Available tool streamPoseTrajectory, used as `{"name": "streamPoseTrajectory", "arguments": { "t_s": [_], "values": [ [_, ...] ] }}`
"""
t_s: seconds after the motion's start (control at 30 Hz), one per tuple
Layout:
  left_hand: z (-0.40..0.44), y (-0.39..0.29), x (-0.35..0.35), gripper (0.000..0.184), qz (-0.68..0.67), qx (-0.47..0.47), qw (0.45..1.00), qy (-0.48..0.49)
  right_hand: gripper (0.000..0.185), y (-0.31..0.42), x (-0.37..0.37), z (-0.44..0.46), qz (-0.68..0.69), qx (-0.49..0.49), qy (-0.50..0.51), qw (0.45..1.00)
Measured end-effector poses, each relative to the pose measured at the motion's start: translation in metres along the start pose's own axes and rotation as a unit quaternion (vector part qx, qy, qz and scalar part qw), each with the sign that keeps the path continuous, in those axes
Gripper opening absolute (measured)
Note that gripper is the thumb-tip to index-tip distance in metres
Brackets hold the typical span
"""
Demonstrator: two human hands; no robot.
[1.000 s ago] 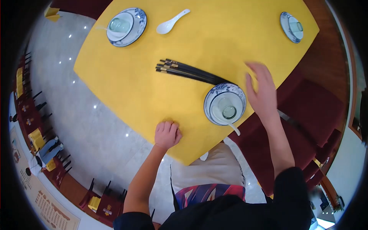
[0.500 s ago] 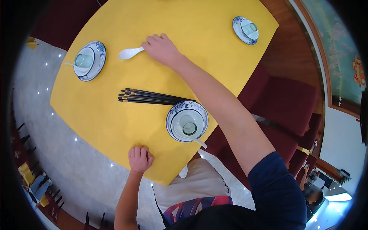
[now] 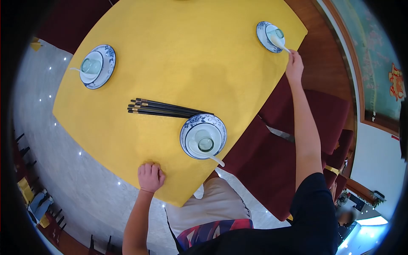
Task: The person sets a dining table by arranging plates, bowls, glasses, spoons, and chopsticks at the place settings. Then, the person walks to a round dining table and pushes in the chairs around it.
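My right hand (image 3: 295,66) is stretched to the far right edge of the table, closed on the handle of a white spoon (image 3: 278,42). The spoon's bowl end is over the small bowl (image 3: 269,30) on a blue-and-white plate (image 3: 262,37), beside a glass (image 3: 279,33). My left hand (image 3: 151,177) rests on the near left edge of the yellow cloth, fingers curled in, with nothing visible in it. Nearest to it, a patterned plate (image 3: 185,135) bears a bowl, a green-tinted glass (image 3: 205,143) and a spoon (image 3: 216,160).
Several black chopsticks (image 3: 163,108) lie on the yellow tablecloth (image 3: 170,63), their ends at the near plate. Another plate (image 3: 111,63) with bowl, glass and spoon stands at the left. Dark red chairs (image 3: 314,117) line the right side. A person (image 3: 346,216) is in the right background.
My right hand has carried the spoon from the upper middle of the table to the far right place setting. The left hand stays at the table edge.
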State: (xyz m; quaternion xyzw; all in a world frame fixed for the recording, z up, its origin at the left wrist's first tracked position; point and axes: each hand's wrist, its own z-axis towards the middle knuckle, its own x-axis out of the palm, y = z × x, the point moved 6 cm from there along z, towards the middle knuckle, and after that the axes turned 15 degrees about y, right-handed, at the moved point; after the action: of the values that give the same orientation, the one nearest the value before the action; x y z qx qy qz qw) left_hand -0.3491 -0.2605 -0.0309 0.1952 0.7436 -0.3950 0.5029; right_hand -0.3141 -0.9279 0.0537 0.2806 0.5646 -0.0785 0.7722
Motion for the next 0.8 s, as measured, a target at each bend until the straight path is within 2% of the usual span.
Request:
{"name": "streamPoseTrajectory", "arguments": {
  "t_s": [0.07,0.3,0.4,0.47,0.53,0.6,0.67,0.73,0.8],
  "values": [
    [0.000,-0.002,-0.002,0.016,0.010,-0.003,1.000,-0.013,0.019,-0.033,-0.006,0.013,0.024,0.064,0.031,0.997],
    [0.000,-0.001,0.000,0.016,0.008,-0.009,1.000,-0.001,0.024,-0.056,0.025,0.047,0.005,0.053,0.106,0.993],
    [0.003,-0.003,-0.003,0.016,0.028,-0.007,0.999,-0.019,0.031,-0.061,0.033,0.057,-0.054,0.064,0.127,0.988],
    [0.001,-0.002,-0.002,0.015,0.035,-0.002,0.999,-0.025,0.043,-0.063,0.041,0.057,-0.024,0.176,0.179,0.968],
    [-0.001,0.002,0.001,0.016,0.022,-0.002,1.000,-0.010,0.052,-0.064,0.047,0.054,0.043,0.195,0.201,0.959],
    [0.000,0.004,0.000,0.016,0.018,-0.010,1.000,-0.010,0.053,-0.051,0.036,0.049,-0.073,0.114,0.097,0.986],
    [-0.002,0.004,-0.002,0.016,0.006,-0.010,1.000,-0.014,0.047,-0.025,0.021,0.026,-0.039,0.062,-0.024,0.997],
    [0.000,0.003,-0.002,0.016,0.009,-0.006,1.000,-0.024,0.038,0.041,0.017,-0.012,-0.067,-0.005,-0.067,0.996],
    [0.000,0.004,-0.003,0.016,0.009,-0.010,1.000,-0.024,0.028,0.110,0.061,-0.052,0.092,-0.016,0.102,0.990]
  ]
}}
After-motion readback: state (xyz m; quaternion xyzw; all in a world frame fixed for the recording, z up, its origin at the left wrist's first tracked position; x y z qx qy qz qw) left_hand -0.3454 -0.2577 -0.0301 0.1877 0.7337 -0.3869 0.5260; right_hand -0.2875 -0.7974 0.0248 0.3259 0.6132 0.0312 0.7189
